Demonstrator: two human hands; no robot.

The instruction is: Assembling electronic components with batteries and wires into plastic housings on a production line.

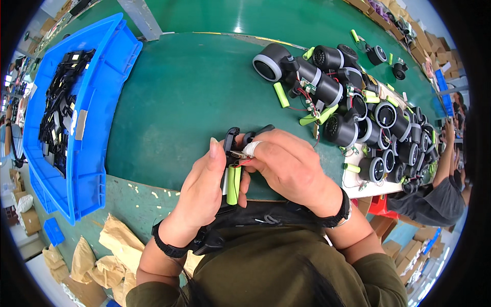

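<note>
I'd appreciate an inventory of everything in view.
Casing: one, black, centre
Held cylinder: one, lime green, between hands
Other cylinders: several, lime green, right
Wires: several, red, centre and right
Round housings: many, black and grey, right
Circuit boards: several, green, among housings
Bin: one, blue, left
Thin parts: many, mostly black, in bin
Small tray: one, blue, lower left
Paper: several pieces, tan, lower left
Worktable: one, green, centre
Boxes: several, brown, edges
Other people: several, dark or bluish clothing, edges
Wristbands: two, black, wrists
Shirt: one, olive, bottom
Left hand: one, bare, centre
Right hand: one, white-wrapped finger, centre
</note>
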